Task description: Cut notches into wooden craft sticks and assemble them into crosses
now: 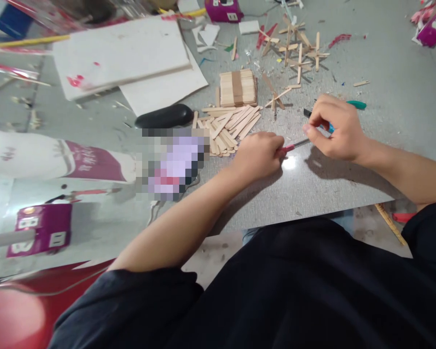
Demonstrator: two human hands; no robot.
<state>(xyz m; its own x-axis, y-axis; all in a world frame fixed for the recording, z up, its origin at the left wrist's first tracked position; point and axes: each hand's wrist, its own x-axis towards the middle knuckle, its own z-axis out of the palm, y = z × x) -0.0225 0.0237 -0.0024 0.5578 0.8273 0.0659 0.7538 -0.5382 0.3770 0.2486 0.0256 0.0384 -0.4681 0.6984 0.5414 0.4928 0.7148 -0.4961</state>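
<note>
My left hand point(259, 155) is closed around the handle of a slim red-handled tool point(289, 147) with a thin grey shaft, held low over the grey table. The shaft points right, toward my right hand point(336, 128). There, thumb and fingers are pinched together close to the shaft's far end; what lies between them is too small to make out. Beneath and behind the right hand, a tool with a teal handle point(356, 104) lies partly hidden. Loose wooden craft sticks point(227, 128) are heaped just beyond my left hand.
A banded bundle of craft sticks point(238, 88) stands behind the heap. Star-shaped stick pieces point(300, 63) lie farther back. Left are a black oblong case point(163, 116), a blurred-out purple item point(178, 165), white boards point(123, 53) and a white-and-maroon container point(58, 157). The table's front edge is near my body.
</note>
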